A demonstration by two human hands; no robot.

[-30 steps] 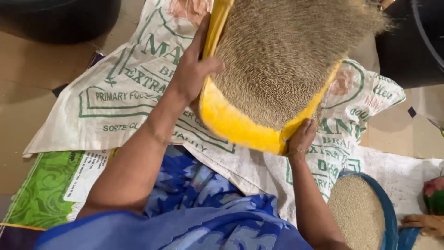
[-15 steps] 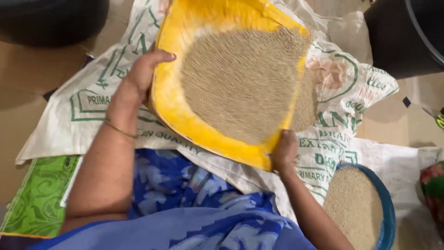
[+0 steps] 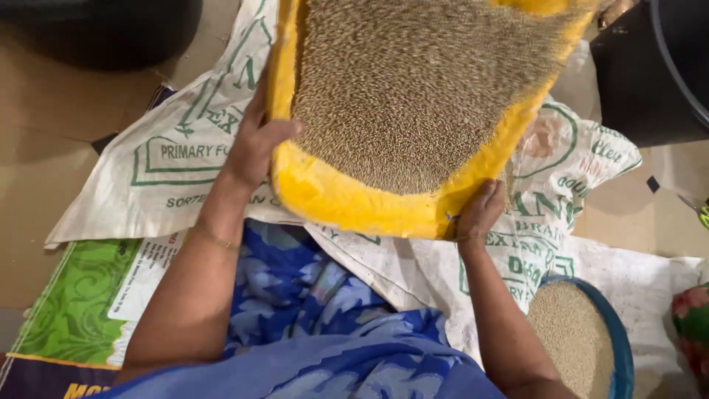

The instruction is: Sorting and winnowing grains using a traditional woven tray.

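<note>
The yellow tray point(image 3: 354, 203) of grain point(image 3: 413, 96) is cut off at the top. Left hand point(image 3: 255, 148) and right hand point(image 3: 480, 214) grip its rim, fingers partly hidden. Sacks point(image 3: 155, 185) lie beneath, a blue bowl point(image 3: 617, 347) nearby.

The winnowing tray point(image 3: 354, 203) looks like yellow plastic, its rim smooth with a dull sheen. The grain point(image 3: 413, 89) heaped in it is fine, dry and matt, a sandy rough surface. Under it lie white woven sacks point(image 3: 170, 177), coarse plastic weave with green print, faintly shiny and creased. A green sack point(image 3: 70, 310) beside them has the same woven look, a little glossier. The blue bowl point(image 3: 619, 347) seems smooth plastic. The blue cloth point(image 3: 295, 295) on the lap is soft, printed fabric. The floor point(image 3: 37, 185) looks like matt brown cardboard.
</note>
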